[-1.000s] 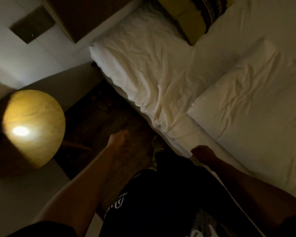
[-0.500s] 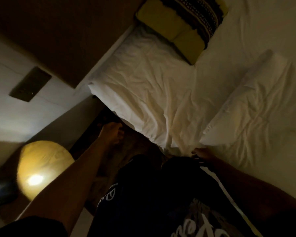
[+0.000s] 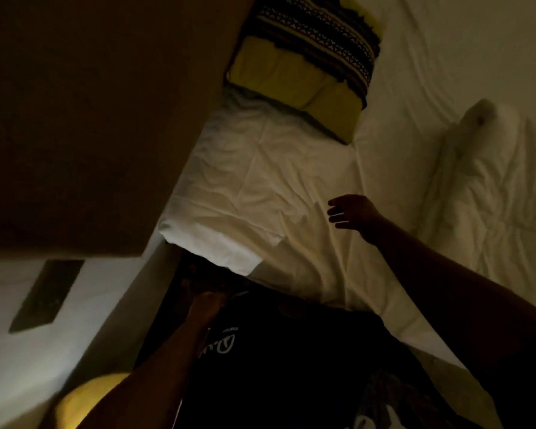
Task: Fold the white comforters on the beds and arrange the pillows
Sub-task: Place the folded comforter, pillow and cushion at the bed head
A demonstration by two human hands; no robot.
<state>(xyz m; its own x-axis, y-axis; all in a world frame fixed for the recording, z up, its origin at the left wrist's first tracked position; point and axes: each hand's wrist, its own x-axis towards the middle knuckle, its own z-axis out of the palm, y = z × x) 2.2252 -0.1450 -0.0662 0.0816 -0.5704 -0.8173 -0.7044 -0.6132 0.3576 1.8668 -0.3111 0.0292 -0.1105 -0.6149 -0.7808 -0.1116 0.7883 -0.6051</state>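
Note:
A wrinkled white pillow [image 3: 254, 187] lies at the head of the bed, its near corner hanging over the mattress edge. Behind it sits a yellow cushion with a dark patterned band [image 3: 307, 66]. The folded white comforter [image 3: 492, 193] lies on the sheet at the right. My right hand [image 3: 350, 213] hovers over the sheet just right of the white pillow, fingers apart, holding nothing. My left hand [image 3: 206, 305] is low in the dark gap beside the bed, below the pillow's corner, fingers curled with nothing visible in them.
A dark brown headboard [image 3: 90, 119] fills the upper left. A white wall with a dark switch plate [image 3: 47, 295] is at the left. A lit yellow lamp shade [image 3: 84, 404] glows at the bottom left. The bed sheet [image 3: 446, 57] stretches to the upper right.
The view has tilted up toward the headboard. My right hand rose from the bed's edge and reached out over the sheet beside the white pillow, fingers opening. My left hand stayed low beside the bed.

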